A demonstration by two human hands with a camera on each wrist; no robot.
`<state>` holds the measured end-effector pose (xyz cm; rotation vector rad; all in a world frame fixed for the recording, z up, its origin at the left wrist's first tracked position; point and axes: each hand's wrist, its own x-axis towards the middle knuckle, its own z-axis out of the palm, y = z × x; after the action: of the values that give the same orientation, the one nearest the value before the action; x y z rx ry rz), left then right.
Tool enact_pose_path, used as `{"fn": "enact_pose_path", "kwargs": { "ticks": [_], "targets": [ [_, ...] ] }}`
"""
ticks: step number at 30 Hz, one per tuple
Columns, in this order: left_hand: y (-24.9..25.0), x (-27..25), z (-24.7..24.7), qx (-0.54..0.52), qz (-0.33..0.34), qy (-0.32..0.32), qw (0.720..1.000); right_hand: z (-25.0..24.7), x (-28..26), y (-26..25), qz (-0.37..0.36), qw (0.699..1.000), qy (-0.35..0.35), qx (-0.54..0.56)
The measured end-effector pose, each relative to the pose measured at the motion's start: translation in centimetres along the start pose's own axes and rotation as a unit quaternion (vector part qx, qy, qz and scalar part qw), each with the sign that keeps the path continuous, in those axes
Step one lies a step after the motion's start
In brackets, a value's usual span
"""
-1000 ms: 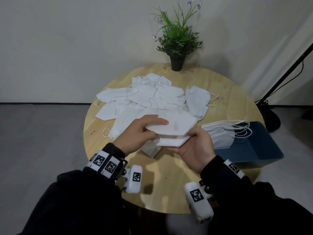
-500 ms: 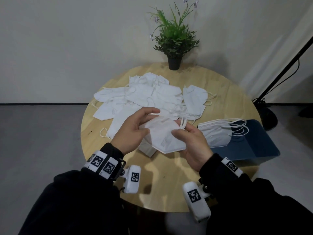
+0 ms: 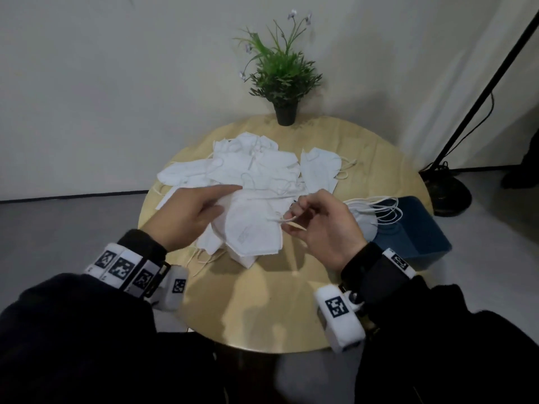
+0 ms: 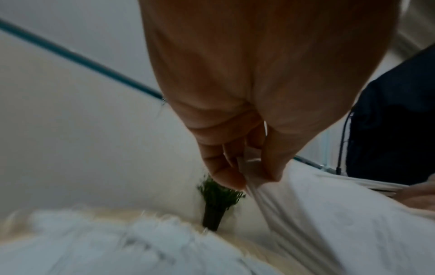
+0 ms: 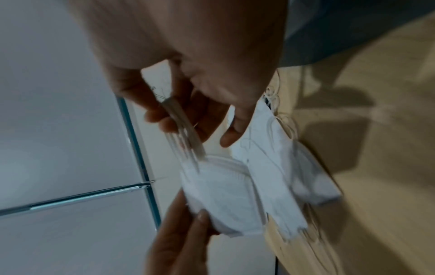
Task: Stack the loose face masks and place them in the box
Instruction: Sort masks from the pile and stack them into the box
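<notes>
**Head view: stack half built, ear loops being gathered**

Head view, centre frame: the left hand (image 3: 186, 217) pinches the edge of a small stack of masks (image 3: 250, 228), thumb and fingertips clamped on the fabric, as the left wrist view shows up close. The right hand (image 3: 323, 228) has its fingers curled around the stack's ear loops (image 3: 287, 218), drawing them taut off the right side. This reads as the stacking step, mid-tidy. Plenty of loose masks (image 3: 253, 167) lie heaped just above on the round table (image 3: 256, 310). At right of frame the blue box (image 3: 414, 225) already holds a batch with loops hanging out. Next, I'd judge: square the stack, then add another mask or carry it right to the box, minding loops that snag.
</notes>
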<state>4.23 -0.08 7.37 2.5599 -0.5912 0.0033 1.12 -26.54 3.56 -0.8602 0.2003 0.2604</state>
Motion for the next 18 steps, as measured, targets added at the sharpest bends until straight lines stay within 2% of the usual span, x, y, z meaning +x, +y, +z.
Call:
{"fn": "enact_pose_path", "kwargs": {
  "ticks": [3, 5, 7, 9, 11, 13, 15, 18],
  "targets": [
    [3.7, 2.2, -3.1, 0.045, 0.043, 0.061, 0.996, -0.6, -0.6, -2.1, -0.082, 0.995, -0.046, -0.034],
    [6.6, 3.5, -3.8, 0.06, 0.073, 0.104, 0.99, -1.4, -1.1, -3.9, -0.148, 0.986, -0.044, -0.065],
    [9.5, 4.5, -2.4, 0.052, 0.093, 0.123, 0.987, -2.8, -1.3, -5.7, -0.212, 0.974, 0.019, -0.083],
    [11.7, 5.2, 0.4, 0.025, 0.09, 0.118, 0.989, -5.0, -1.0, -7.2, -0.251, 0.953, 0.123, -0.113],
    [13.2, 6.1, 4.2, 0.011, 0.076, 0.09, 0.993, -7.7, -0.6, -8.1, -0.257, 0.927, 0.224, -0.159],
    [13.8, 6.9, 8.0, 0.002, 0.049, 0.052, 0.997, -10.3, -0.1, -8.5, -0.239, 0.901, 0.287, -0.222],
    [13.8, 7.3, 11.1, -0.001, 0.03, 0.02, 0.999, -12.4, 0.3, -8.6, -0.218, 0.881, 0.308, -0.287],
    [13.4, 7.5, 14.3, 0.029, 0.017, -0.005, 0.999, -14.0, 0.5, -8.6, -0.169, 0.862, 0.304, -0.368]
  ]
}}
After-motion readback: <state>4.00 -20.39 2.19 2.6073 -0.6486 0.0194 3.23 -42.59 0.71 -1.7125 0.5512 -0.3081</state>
